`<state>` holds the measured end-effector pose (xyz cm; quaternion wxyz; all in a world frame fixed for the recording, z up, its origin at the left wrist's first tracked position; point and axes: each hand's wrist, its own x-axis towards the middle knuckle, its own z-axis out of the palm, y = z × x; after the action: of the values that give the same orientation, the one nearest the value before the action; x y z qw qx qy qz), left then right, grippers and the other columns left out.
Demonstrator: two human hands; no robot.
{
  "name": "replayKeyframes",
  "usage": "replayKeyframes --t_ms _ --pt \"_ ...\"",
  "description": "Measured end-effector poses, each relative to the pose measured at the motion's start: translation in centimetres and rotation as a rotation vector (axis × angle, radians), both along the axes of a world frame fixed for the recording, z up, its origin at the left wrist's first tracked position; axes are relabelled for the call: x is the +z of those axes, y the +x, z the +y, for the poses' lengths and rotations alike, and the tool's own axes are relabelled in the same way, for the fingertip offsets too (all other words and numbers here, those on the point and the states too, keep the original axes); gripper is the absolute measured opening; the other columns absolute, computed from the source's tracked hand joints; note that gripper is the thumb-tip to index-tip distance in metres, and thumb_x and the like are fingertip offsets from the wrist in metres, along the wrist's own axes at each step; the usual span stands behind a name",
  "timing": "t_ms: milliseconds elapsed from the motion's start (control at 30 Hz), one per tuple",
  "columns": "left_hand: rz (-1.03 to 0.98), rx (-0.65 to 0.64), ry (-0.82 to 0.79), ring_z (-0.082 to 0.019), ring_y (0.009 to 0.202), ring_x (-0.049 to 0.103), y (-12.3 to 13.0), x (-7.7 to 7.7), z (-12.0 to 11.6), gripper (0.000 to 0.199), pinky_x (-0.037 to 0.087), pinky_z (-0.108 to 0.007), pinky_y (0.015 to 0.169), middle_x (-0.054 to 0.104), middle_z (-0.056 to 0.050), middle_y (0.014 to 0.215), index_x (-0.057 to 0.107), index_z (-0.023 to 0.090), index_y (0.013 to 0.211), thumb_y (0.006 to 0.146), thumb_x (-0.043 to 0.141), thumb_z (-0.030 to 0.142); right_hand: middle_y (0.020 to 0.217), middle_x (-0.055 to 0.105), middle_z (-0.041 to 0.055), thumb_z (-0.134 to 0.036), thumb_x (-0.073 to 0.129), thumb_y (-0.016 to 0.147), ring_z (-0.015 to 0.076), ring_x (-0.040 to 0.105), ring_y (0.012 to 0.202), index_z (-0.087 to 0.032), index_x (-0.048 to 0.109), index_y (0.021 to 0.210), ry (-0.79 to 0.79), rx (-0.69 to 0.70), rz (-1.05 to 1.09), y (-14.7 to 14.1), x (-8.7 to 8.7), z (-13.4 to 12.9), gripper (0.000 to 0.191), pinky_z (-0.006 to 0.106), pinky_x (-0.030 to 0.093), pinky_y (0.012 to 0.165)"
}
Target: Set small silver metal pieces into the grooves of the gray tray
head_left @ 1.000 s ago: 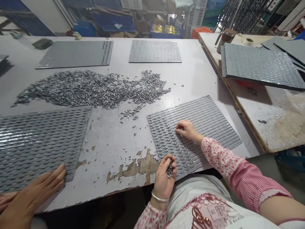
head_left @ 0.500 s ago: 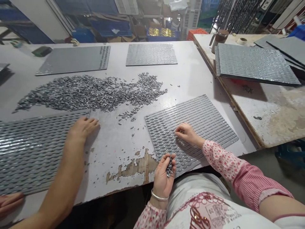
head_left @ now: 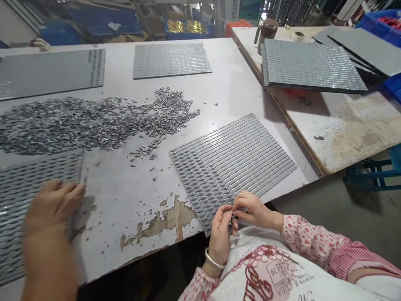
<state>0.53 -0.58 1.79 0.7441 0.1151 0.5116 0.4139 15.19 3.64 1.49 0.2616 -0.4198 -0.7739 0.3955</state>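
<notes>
My left hand [head_left: 219, 234], with a white bangle at the wrist, is cupped around a small bunch of silver, seed-shaped pieces [head_left: 231, 225]. Pinched fingers of my right hand [head_left: 253, 210] meet it at that bunch; what lies between those fingertips is hidden. Both hands are over the near edge of a grey ridged panel [head_left: 241, 154], which lies slanted on the table. On the panel's left part, wavy rows of the same pieces fill the grooves, while its right part shows plain straight ridges.
A long heap of loose silver pieces [head_left: 62, 125] spreads across the white table [head_left: 109, 209]. At left, a co-worker's hand [head_left: 53, 209] is over another ridged panel [head_left: 12, 200]. More panels [head_left: 172, 60] lie behind; a panel stack [head_left: 313, 67] and a brown-lidded jug [head_left: 267, 31] stand on the right-hand table.
My right hand has come off the middle of the panel, moving down to the pieces in my left hand. The view has shifted right, and the co-worker's hand has moved nearer.
</notes>
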Motion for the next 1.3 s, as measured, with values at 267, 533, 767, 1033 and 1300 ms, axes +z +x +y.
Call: replayKeyframes --t_ms 267,533,767,1033,1300 --pt "-0.161 0.008 -0.135 0.000 0.039 0.030 -0.6 -0.3 0.0 0.030 0.016 -0.012 0.035 0.048 0.006 0.058 0.057 0.015 0.089 0.073 0.068 0.037 0.077 0.056 0.0030 -0.034 0.044 0.094 0.0163 0.047 0.078 -0.018 0.054 0.077 -0.011 -0.144 -0.193 3.6 -0.6 1.3 0.025 0.031 0.035 0.074" --pt "-0.202 0.018 -0.084 -0.002 0.048 0.039 -0.8 -0.2 -0.4 0.028 0.029 -0.014 0.042 0.059 -0.002 0.074 0.057 0.015 0.098 0.074 0.066 0.027 0.078 0.056 0.0042 -0.032 0.048 0.092 0.0185 0.042 0.079 -0.018 0.056 0.077 0.164 -0.037 -0.530 3.7 -1.3 0.3 0.022 0.033 0.027 0.072" --pt "-0.179 0.007 -0.082 -0.002 0.049 0.040 -0.6 -0.4 -0.3 0.023 0.028 -0.014 0.043 0.060 -0.001 0.075 0.055 0.016 0.089 0.074 0.068 0.027 0.077 0.054 0.0049 -0.035 0.048 0.091 0.0191 0.042 0.079 -0.018 0.054 0.075 0.202 -0.046 -0.486 4.2 -2.4 0.5 0.025 0.033 0.030 0.071" --pt "-0.166 0.006 -0.105 -0.001 0.046 0.038 0.1 -0.5 0.0 0.029 0.027 -0.013 0.039 0.058 0.001 0.067 0.058 0.013 0.082 0.065 0.077 0.028 0.079 0.059 0.0024 -0.038 0.056 0.088 0.0155 0.050 0.076 -0.019 0.055 0.085 -0.028 0.012 0.063 2.9 -0.2 0.5 0.019 0.029 0.040 0.073" --pt "-0.205 0.070 -0.218 -0.013 0.074 0.062 -0.5 0.2 0.3 0.035 0.051 -0.021 0.060 0.067 -0.009 0.090 0.062 0.013 0.098 0.067 0.074 0.024 0.075 0.057 0.0024 -0.036 0.042 0.094 0.0153 0.048 0.075 -0.018 0.054 0.078 -0.020 -0.037 -0.143 2.8 -0.6 1.6 0.027 0.030 0.034 0.073"
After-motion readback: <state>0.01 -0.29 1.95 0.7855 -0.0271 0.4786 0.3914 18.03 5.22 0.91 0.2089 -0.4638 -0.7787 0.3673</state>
